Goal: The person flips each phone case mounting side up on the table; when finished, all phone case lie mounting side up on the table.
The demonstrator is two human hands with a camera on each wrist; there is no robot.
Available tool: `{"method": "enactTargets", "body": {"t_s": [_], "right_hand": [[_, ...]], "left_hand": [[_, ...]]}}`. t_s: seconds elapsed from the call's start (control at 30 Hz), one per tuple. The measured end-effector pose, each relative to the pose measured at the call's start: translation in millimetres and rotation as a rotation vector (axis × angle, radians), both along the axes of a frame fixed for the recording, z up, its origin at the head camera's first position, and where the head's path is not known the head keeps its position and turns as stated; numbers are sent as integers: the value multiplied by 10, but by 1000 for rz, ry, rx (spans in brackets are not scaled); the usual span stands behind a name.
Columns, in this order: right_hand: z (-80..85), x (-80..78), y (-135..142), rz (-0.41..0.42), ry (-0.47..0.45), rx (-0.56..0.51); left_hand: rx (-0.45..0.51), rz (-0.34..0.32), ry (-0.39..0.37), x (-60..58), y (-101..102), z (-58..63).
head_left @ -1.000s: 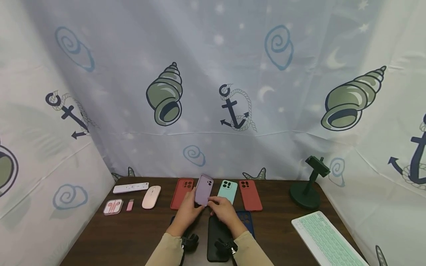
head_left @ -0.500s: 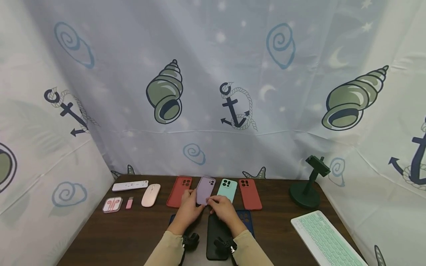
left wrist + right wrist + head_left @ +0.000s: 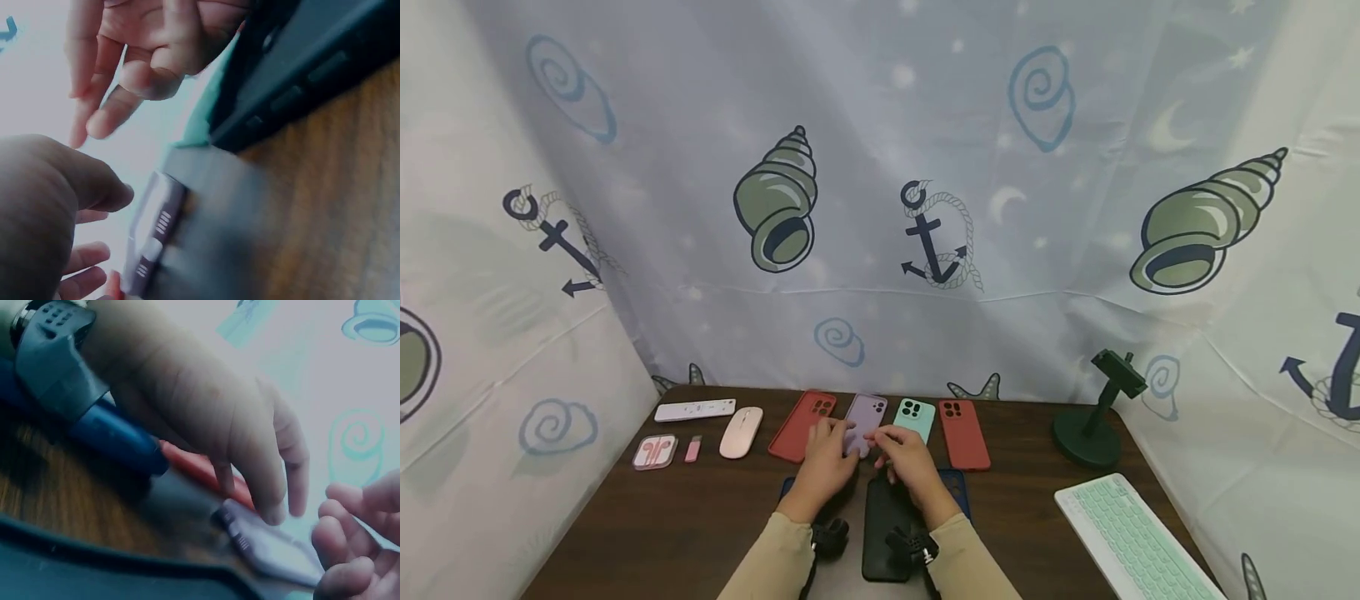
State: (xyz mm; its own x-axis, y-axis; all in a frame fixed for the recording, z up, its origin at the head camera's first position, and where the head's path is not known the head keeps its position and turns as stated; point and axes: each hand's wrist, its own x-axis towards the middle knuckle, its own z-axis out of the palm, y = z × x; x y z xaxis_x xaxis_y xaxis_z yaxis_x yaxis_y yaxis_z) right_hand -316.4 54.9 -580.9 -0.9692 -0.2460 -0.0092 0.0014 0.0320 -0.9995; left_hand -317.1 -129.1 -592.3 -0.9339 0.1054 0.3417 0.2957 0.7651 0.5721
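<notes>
A purple phone case (image 3: pixel 867 412) lies at the back of the table, partly covered by the fingers of my left hand (image 3: pixel 825 462). In the left wrist view my left thumb (image 3: pixel 103 187) hovers beside the case's edge with its side buttons; whether a fingertip touches it I cannot tell. My right hand (image 3: pixel 912 465) is off the purple case, its fingers (image 3: pixel 134 81) loosely bent with nothing seen between them. Left of the purple case is a red phone case (image 3: pixel 797 429); a mint case (image 3: pixel 914 417) lies to its right. A black phone-shaped slab (image 3: pixel 883 533) lies under my right wrist.
A second red case (image 3: pixel 964 435) lies right of the mint one. Blue cases (image 3: pixel 955 487) show partly beside both wrists. A remote (image 3: pixel 695 410), mouse (image 3: pixel 741 432), boxed earphones (image 3: pixel 654 452) and pink stick (image 3: pixel 693 448) are left; a green stand (image 3: pixel 1088 437) and keyboard (image 3: pixel 1138 533) right.
Both hands have come off the purple case's lower edge; the left now reaches over it and the right has lifted slightly. The left red case has shifted left and turned.
</notes>
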Motion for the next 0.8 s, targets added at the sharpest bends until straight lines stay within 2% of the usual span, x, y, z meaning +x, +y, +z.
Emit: {"method": "enactTargets", "body": {"t_s": [0.1, 0.23, 0.33, 0.5, 0.67, 0.8], "right_hand": [[93, 2, 67, -39, -33, -10], [153, -14, 237, -113, -23, 104], [168, -45, 374, -177, 0, 191], [226, -54, 576, -249, -15, 264], [233, -45, 729, -251, -55, 308], [194, -28, 804, -249, -87, 387]], "left_hand": [[13, -55, -12, 5, 41, 100], [26, -146, -53, 29, 176, 188], [32, -181, -72, 31, 313, 220], [15, -181, -70, -7, 546, 194], [47, -175, -78, -32, 730, 113], [65, -153, -90, -35, 798, 34]]}}
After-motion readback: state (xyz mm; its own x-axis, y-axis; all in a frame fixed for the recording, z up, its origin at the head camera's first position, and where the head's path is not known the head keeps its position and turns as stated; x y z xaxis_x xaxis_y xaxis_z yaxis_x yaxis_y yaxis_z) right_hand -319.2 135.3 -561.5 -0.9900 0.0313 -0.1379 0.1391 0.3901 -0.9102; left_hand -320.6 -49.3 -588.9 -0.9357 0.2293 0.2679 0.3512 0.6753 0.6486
